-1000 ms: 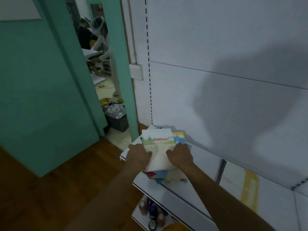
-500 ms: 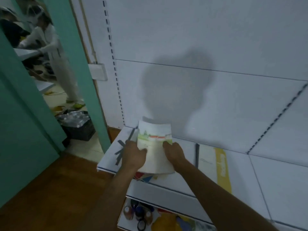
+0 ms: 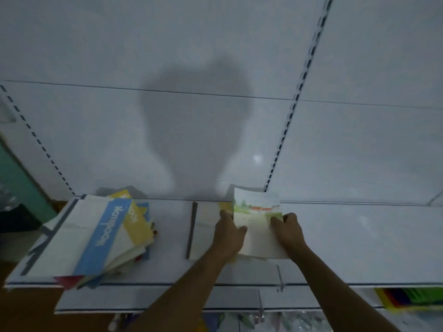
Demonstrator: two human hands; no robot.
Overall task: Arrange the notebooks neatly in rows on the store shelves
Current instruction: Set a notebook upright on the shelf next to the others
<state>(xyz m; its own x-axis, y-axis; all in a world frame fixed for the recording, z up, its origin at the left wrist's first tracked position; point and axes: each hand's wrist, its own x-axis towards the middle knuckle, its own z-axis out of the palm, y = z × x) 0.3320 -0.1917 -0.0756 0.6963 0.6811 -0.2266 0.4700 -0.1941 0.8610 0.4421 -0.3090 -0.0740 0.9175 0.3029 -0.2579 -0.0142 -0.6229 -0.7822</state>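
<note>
I hold a notebook with a green and red landscape cover over the white shelf, near its middle. My left hand grips its left edge and my right hand grips its right edge. Under my left hand lies a white notebook with a dark spine and a yellow stripe, flat on the shelf. At the shelf's left end sits a loose, fanned pile of notebooks, topped by a white one with a blue "Notebook" band.
The white back panel with slotted uprights rises behind the shelf. A lower shelf juts out below, with small goods under it. Coloured trays show at the lower right. A teal wall edges the left.
I have turned right, away from the doorway, and carried the landscape notebook from the pile at the shelf's left end to beside the white, yellow-striped notebook.
</note>
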